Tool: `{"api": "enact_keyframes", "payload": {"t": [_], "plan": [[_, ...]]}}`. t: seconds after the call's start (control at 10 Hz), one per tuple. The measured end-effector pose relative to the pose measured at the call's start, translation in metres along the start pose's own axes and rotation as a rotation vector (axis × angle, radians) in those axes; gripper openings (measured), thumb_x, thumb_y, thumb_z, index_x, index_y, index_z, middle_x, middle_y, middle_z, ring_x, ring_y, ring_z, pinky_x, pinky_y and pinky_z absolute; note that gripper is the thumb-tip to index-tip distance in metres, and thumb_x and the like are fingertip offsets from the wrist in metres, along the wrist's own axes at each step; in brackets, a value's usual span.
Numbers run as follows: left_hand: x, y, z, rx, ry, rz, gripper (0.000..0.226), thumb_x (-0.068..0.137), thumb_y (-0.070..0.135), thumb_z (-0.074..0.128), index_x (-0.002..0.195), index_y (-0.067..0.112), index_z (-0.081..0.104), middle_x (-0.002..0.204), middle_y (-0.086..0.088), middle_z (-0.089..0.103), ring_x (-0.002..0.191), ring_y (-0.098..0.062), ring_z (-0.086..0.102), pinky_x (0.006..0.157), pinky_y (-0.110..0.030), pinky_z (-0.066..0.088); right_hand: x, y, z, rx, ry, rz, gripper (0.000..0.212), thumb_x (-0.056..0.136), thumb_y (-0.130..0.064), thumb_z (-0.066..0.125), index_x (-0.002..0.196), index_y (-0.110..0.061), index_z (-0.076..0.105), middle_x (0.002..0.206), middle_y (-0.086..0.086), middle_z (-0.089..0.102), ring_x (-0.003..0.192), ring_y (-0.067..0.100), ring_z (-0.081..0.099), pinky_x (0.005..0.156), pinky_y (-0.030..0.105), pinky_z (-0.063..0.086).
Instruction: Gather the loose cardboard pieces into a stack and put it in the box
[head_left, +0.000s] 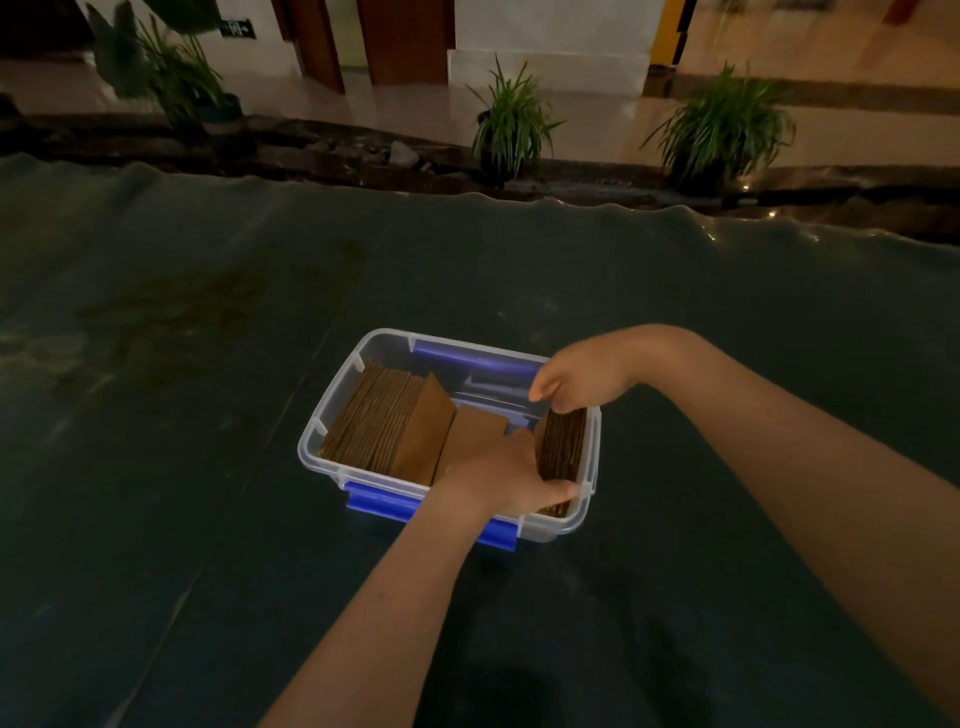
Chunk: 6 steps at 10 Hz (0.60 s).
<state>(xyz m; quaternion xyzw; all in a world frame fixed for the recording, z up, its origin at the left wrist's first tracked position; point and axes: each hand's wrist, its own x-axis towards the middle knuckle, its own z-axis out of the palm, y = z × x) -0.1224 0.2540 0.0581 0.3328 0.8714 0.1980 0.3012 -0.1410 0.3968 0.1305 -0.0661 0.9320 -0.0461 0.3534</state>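
Observation:
A clear plastic box (332, 400) with blue latches stands on the dark table. Inside, at its left, a large stack of brown cardboard pieces (374, 415) leans on edge, and a loose piece (475, 434) tilts beside it. At the box's right end stands a smaller cardboard stack (563, 441) on edge. My left hand (498, 478) grips that stack at its near end, thumb against its side. My right hand (582, 376) pinches its far top edge from above. Both hands reach inside the box.
The dark green table cover (208, 467) spreads widely around the box. Its far edge (467, 195) is wavy. Beyond it stand potted plants (511, 122) on a shiny floor.

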Motion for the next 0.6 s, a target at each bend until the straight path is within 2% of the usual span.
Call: {"api": "enact_keyframes", "payload": {"t": [0.1, 0.2, 0.3, 0.4, 0.5, 0.6], "plan": [[-0.001, -0.002, 0.002, 0.029, 0.023, 0.019, 0.055, 0.08, 0.054, 0.053, 0.116, 0.014, 0.049, 0.115, -0.007, 0.061, 0.096, -0.017, 0.056, 0.085, -0.031, 0.046, -0.007, 0.004, 0.008, 0.132, 0.149, -0.041, 0.036, 0.094, -0.014, 0.041, 0.129, -0.013, 0.051, 0.137, 0.007, 0.051, 0.124, 0.022, 0.047, 0.104, 0.034, 0.036], [-0.005, -0.001, 0.001, 0.104, 0.087, 0.044, 0.055, 0.079, 0.057, 0.052, 0.115, 0.016, 0.051, 0.111, -0.004, 0.061, 0.098, -0.018, 0.056, 0.09, -0.033, 0.044, -0.019, 0.012, 0.021, 0.383, 0.373, -0.079, 0.035, 0.095, -0.014, 0.043, 0.129, -0.014, 0.05, 0.134, 0.005, 0.053, 0.121, 0.018, 0.049, 0.098, 0.029, 0.037], [-0.011, -0.002, -0.005, 0.161, 0.127, 0.091, 0.045, 0.08, 0.058, 0.051, 0.106, 0.021, 0.053, 0.099, 0.001, 0.06, 0.09, -0.013, 0.055, 0.083, -0.028, 0.042, -0.029, 0.017, 0.035, 0.599, 0.486, -0.095, 0.034, 0.095, -0.017, 0.045, 0.128, -0.018, 0.051, 0.132, 0.001, 0.055, 0.118, 0.013, 0.05, 0.097, 0.029, 0.04], [-0.029, 0.0, -0.024, 0.069, 0.243, 0.128, 0.019, 0.087, 0.048, 0.047, 0.083, 0.03, 0.054, 0.082, 0.009, 0.059, 0.076, -0.004, 0.053, 0.075, -0.025, 0.045, -0.054, 0.019, 0.052, 1.216, 0.605, -0.135, 0.033, 0.093, -0.016, 0.05, 0.125, -0.018, 0.054, 0.132, 0.002, 0.057, 0.114, 0.011, 0.058, 0.094, 0.025, 0.049], [-0.048, -0.004, -0.05, -0.164, 0.395, 0.02, 0.016, 0.09, 0.038, 0.046, 0.078, 0.031, 0.054, 0.08, 0.008, 0.058, 0.076, -0.006, 0.054, 0.075, -0.029, 0.047, -0.077, 0.018, 0.054, 1.625, 0.584, -0.235, 0.033, 0.092, -0.012, 0.05, 0.125, -0.009, 0.055, 0.128, 0.012, 0.061, 0.111, 0.019, 0.063, 0.091, 0.029, 0.054], [-0.093, -0.011, -0.105, -0.991, 0.338, -0.074, 0.021, 0.087, 0.03, 0.055, 0.104, 0.021, 0.063, 0.097, -0.005, 0.07, 0.094, -0.021, 0.065, 0.078, -0.033, 0.053, -0.128, 0.001, 0.043, 1.744, 0.413, -0.379, 0.038, 0.09, -0.017, 0.048, 0.124, -0.002, 0.055, 0.124, 0.018, 0.063, 0.114, 0.029, 0.061, 0.091, 0.037, 0.054]]}}
